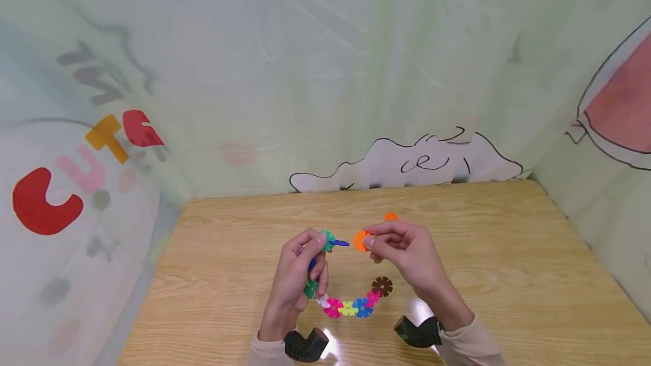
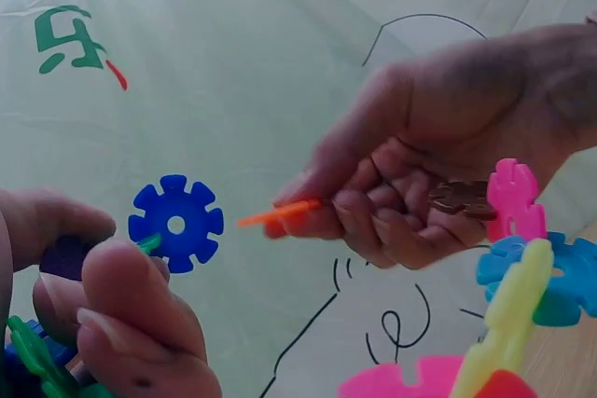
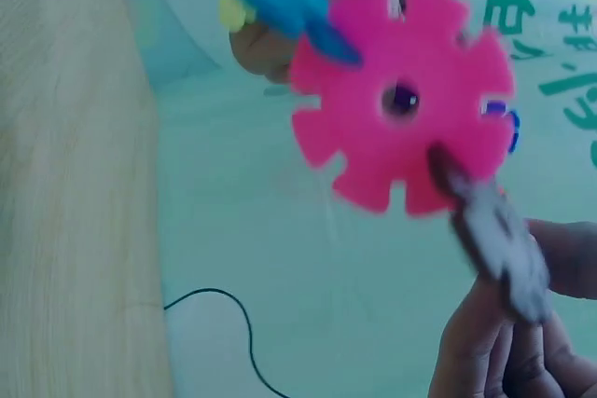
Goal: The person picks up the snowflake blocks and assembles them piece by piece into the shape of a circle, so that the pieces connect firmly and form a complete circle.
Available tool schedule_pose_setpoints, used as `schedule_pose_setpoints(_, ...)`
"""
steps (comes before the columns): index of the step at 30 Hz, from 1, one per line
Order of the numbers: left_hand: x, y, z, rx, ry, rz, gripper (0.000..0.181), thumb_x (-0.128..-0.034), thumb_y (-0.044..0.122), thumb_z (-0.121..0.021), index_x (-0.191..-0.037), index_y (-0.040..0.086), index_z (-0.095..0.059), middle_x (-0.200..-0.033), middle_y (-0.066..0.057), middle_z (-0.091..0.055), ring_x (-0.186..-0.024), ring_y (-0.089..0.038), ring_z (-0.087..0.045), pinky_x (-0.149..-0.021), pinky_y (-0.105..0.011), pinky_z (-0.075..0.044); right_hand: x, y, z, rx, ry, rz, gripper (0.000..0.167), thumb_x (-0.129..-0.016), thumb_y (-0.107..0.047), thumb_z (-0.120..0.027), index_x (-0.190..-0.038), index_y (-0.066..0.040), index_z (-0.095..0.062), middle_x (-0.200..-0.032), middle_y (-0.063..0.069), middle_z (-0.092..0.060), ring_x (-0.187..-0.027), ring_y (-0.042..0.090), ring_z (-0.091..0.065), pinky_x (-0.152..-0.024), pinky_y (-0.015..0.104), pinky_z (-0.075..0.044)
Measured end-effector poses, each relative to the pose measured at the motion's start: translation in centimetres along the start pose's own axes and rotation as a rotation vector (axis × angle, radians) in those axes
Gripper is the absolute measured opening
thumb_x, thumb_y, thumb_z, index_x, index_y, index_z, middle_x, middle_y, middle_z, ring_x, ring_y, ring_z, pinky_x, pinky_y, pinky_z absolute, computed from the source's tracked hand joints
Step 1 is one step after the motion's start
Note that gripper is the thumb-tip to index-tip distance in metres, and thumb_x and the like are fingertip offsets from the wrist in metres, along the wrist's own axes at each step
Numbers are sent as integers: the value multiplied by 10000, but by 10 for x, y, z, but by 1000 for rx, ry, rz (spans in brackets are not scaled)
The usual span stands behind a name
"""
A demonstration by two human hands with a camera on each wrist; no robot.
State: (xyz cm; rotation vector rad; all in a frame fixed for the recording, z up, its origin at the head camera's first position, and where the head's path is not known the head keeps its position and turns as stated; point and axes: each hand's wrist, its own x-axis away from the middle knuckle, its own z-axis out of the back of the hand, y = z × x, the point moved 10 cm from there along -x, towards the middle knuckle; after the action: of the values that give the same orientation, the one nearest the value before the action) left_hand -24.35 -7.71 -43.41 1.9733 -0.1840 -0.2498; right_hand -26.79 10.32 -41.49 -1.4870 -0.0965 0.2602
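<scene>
My left hand (image 1: 294,275) pinches a green notched plastic disc (image 1: 329,245) in a chain of interlocking snowflake discs. From that disc a blue disc (image 2: 196,202) sticks out toward the right, edge-on in the head view. The rest of the chain curves below the hands through white, yellow (image 1: 348,308), blue (image 1: 363,308) and pink (image 3: 354,109) discs to a brown disc (image 1: 382,286) at its other end. Between thumb and fingers, my right hand (image 1: 409,250) pinches an orange disc (image 1: 360,240). A small gap separates it from the blue disc. Part of the chain is hidden behind the left hand.
Another orange disc (image 1: 390,217) lies on the wooden table (image 1: 229,253) beyond my right hand, partly covered by it. A printed fabric curtain (image 1: 325,72) hangs behind the table and along both sides. Dark camera mounts (image 1: 307,345) are strapped to both wrists.
</scene>
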Motion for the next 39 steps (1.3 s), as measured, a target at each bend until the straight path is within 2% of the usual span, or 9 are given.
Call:
schedule_pose_setpoints(3,1,2,-2,-1,1,-11,272,-1109,195,-533,-860,89,-507,-556,82,-366,-384,-54,-507,-379,-168,-429,6,-10,-3,21,9,45,196,-952,-22,-764,-1123,71,-742,-859,-12,-782,-711,183,-724,-683,280,-647)
schedule_pose_setpoints(10,2,5,-3,-10,19,-19,270,-1113,203,-522,-868,91,-512,-546,93,-372,-381,-54,-507,-380,-168,-431,10,-19,-10,28,-30,138,157,-949,-8,-764,-1096,44,-763,-898,-17,-794,-727,180,-738,-688,285,-653)
schedule_pose_setpoints(18,2,2,-2,-11,17,3,282,-1109,195,-523,-851,82,-515,-532,82,-356,-365,-56,-496,-362,-177,-411,14,-29,-11,20,-39,250,164,-947,47,-740,-1107,53,-777,-934,-41,-806,-749,136,-740,-675,252,-639)
schedule_pose_setpoints(21,2,-1,-3,36,-5,32,278,-1114,206,-514,-859,96,-539,-530,81,-351,-368,-50,-500,-360,-173,-401,15,-31,-10,17,-29,256,158,-956,48,-727,-1106,56,-776,-947,-48,-810,-741,131,-719,-664,247,-628)
schedule_pose_setpoints(28,2,-7,-10,173,-67,91,291,-1125,252,-498,-863,141,-554,-535,104,-364,-377,-34,-500,-364,-151,-382,16,-27,-7,28,-9,211,158,-966,16,-732,-1114,32,-783,-955,-56,-806,-725,136,-686,-640,259,-615)
schedule_pose_setpoints(36,2,-10,-10,184,-49,108,282,-1125,265,-505,-883,134,-566,-532,105,-368,-370,-37,-500,-355,-154,-383,16,-32,-8,18,-15,246,159,-965,38,-721,-1113,47,-778,-922,-60,-789,-685,130,-640,-592,245,-576)
schedule_pose_setpoints(39,2,-11,-10,169,-30,113,282,-1120,253,-515,-869,138,-571,-530,100,-370,-367,-43,-496,-357,-157,-381,17,-33,-9,20,-12,242,161,-962,38,-724,-1113,46,-779,-922,-59,-795,-696,123,-659,-611,245,-590)
